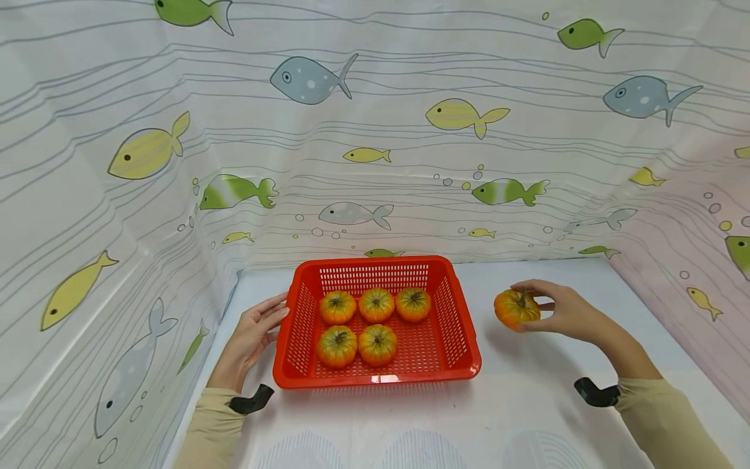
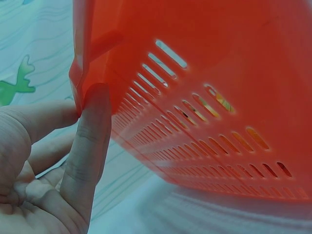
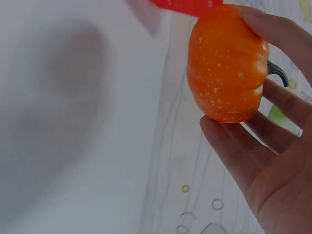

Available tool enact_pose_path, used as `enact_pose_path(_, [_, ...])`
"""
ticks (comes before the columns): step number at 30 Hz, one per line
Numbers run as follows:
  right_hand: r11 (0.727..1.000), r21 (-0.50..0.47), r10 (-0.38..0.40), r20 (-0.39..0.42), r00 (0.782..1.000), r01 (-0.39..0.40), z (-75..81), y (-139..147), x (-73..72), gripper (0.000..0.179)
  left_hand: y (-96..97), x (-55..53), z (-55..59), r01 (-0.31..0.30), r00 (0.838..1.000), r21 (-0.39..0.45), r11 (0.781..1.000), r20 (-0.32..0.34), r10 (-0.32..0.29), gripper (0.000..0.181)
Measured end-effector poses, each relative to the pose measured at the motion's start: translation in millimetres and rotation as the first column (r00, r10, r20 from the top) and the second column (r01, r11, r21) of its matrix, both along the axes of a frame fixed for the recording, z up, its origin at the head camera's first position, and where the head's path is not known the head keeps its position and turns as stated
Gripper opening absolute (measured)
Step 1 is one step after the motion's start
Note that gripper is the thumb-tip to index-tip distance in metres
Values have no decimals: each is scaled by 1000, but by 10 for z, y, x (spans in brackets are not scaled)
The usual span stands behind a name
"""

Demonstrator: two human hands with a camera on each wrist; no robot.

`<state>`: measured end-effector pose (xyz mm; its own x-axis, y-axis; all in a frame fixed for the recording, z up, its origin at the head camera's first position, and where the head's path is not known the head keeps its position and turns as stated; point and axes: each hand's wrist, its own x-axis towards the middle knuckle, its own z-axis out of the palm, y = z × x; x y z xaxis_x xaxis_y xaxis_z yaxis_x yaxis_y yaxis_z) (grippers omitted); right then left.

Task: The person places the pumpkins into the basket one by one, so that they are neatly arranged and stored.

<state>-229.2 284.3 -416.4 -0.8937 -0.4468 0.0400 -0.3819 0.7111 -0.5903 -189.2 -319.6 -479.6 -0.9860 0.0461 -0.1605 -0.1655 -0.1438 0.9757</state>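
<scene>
A small orange pumpkin [image 1: 517,309] with a dark green stem is held above the table by my right hand [image 1: 559,312]. In the right wrist view, thumb and fingers grip the pumpkin [image 3: 226,66] at its sides, and its shadow falls on the white surface. Left of it, a red plastic basket [image 1: 433,376] with slotted walls holds several similar pumpkins [image 1: 377,344] in two rows. My left hand [image 1: 250,335] pinches the basket's left rim. Close up in the left wrist view, the fingers [image 2: 87,146] lie against the underside of the rim, outside the slotted wall.
The basket stands on a white table [image 1: 515,404] with pale printed patterns near its front. A fish-printed curtain [image 1: 404,195] encloses the table at the back and both sides. Black wrist straps [image 1: 252,399] show at both cuffs.
</scene>
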Motion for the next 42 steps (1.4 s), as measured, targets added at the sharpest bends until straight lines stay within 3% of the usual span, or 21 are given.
enact_pose_path(12, [993,-17,120,1,993,-119,289,-392,-122,68,2,6,6,-11,1000,-5,1000,3,11,63])
enact_pose_path(24, [973,49,221,85,972,-225,546,-929,-234,70,-12,6,5,-23,1000,-24,999,2,23,63])
enact_pose_path(32, [938,139,307,89,948,-317,638,-1217,-276,65,-3,3,9,-21,1000,-33,999,12,22,64])
enact_pose_path(42, [859,285,411,108,905,-425,602,-1583,-304,62,3,6,2,-15,1000,-11,1000,12,15,64])
